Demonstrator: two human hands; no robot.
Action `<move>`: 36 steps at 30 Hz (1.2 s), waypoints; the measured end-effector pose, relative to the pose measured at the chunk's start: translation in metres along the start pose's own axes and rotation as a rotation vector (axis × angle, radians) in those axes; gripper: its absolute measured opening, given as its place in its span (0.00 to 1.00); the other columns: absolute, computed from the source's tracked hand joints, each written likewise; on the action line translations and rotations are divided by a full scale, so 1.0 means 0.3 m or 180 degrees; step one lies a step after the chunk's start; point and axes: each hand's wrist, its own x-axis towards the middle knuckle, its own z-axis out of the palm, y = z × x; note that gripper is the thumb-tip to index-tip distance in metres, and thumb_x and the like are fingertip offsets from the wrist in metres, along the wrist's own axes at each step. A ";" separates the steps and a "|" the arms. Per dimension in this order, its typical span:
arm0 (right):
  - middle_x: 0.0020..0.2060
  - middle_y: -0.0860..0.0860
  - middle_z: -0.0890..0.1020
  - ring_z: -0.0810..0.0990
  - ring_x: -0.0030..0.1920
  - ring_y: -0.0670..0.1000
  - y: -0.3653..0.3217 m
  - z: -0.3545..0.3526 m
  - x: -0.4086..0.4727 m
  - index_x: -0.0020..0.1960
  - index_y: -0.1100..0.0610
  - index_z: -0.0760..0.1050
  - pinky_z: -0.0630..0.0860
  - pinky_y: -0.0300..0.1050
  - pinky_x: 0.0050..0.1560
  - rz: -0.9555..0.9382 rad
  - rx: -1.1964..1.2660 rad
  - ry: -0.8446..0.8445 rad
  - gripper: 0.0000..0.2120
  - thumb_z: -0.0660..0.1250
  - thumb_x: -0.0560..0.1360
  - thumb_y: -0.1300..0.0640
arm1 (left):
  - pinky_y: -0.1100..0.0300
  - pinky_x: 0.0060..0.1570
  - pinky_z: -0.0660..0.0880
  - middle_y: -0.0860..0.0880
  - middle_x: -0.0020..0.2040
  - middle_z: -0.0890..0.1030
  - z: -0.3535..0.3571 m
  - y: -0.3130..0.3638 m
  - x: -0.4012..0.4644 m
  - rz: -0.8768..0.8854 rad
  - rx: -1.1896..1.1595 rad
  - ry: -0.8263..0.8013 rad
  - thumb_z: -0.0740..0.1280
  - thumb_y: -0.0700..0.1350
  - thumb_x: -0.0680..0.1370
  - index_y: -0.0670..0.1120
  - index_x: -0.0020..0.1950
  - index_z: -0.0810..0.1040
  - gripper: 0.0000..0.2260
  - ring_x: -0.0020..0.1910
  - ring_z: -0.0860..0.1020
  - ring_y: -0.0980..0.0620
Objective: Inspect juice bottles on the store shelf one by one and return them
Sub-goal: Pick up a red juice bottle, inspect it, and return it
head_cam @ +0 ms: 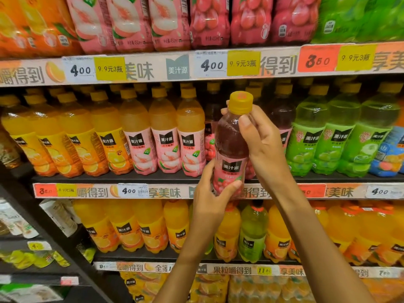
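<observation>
Bottle of red juice upright before the shelf; left hand grips its base, right hand pinches the neck under the cap.

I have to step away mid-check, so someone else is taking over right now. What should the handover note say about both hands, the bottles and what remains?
Left hand: grip around the base of the dark red plastic juice bottle with a yellow cap.
Right hand: fingers curled around its neck, just below the cap.
The bottle is held upright in front of the middle shelf, off its row.
Done: bottle pulled out, inspection underway.
Left: return it to the dark red row, then check the others.
</observation>
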 end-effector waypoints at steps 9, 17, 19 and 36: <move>0.58 0.43 0.79 0.76 0.62 0.39 0.085 -0.005 0.045 0.66 0.54 0.72 0.69 0.33 0.61 0.0152 -0.0236 -0.0083 0.14 0.59 0.81 0.55 | 0.48 0.66 0.70 0.46 0.65 0.76 0.008 -0.040 0.061 -0.0160 -0.0056 0.0240 0.71 0.37 0.74 0.42 0.71 0.68 0.26 0.65 0.74 0.52; 0.67 0.50 0.74 0.71 0.68 0.43 0.101 -0.010 0.032 0.69 0.55 0.68 0.67 0.40 0.68 0.0154 -0.0333 0.0149 0.20 0.65 0.78 0.57 | 0.50 0.66 0.70 0.47 0.67 0.75 0.018 -0.049 0.072 -0.0103 -0.0047 0.0204 0.68 0.41 0.76 0.43 0.72 0.66 0.25 0.66 0.73 0.54; 0.67 0.49 0.74 0.70 0.69 0.44 0.106 -0.018 0.008 0.70 0.56 0.69 0.68 0.44 0.69 0.0141 -0.0564 0.0238 0.22 0.68 0.77 0.58 | 0.57 0.66 0.70 0.49 0.68 0.74 0.017 -0.046 0.079 -0.0023 0.0112 0.0183 0.67 0.43 0.77 0.45 0.73 0.64 0.26 0.66 0.72 0.57; 0.65 0.47 0.77 0.65 0.49 0.47 0.131 0.017 0.029 0.69 0.55 0.73 0.72 0.54 0.57 -0.0370 -0.2598 0.0844 0.27 0.73 0.72 0.53 | 0.45 0.60 0.72 0.43 0.60 0.73 0.047 -0.072 0.081 0.0694 0.1871 0.1124 0.72 0.45 0.72 0.40 0.69 0.67 0.28 0.60 0.71 0.44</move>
